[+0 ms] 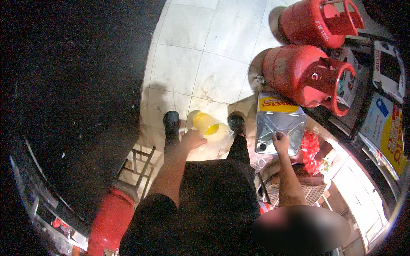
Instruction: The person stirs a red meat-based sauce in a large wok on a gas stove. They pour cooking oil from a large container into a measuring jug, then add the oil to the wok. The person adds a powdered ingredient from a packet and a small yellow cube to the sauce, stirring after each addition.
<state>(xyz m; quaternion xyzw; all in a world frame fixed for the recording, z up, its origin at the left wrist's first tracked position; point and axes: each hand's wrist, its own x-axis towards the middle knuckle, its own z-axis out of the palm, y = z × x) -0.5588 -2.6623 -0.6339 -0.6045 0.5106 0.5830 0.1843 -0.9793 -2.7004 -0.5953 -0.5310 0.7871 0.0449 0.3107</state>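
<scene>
My left hand (194, 140) is closed at the side of a clear plastic jug (207, 123) with yellow liquid in it, in front of me between my shoes. The jug's near part is pale and see-through, and its handle cannot be made out. To the right, a square metal tin (290, 126) with a yellow and red label stands by my right shoe, its silver top facing up. The fingers of my right hand (280, 144) are closed at the middle of that top, on the tin's carrying handle, which they mostly hide.
Two red gas cylinders (290, 70) stand beyond the tin at the right. Behind them are printed cartons (382, 123). Red plastic bags (311, 151) lie beside the tin. A metal frame (139, 166) and another red cylinder (111, 217) stand at the lower left. A dark surface fills the left.
</scene>
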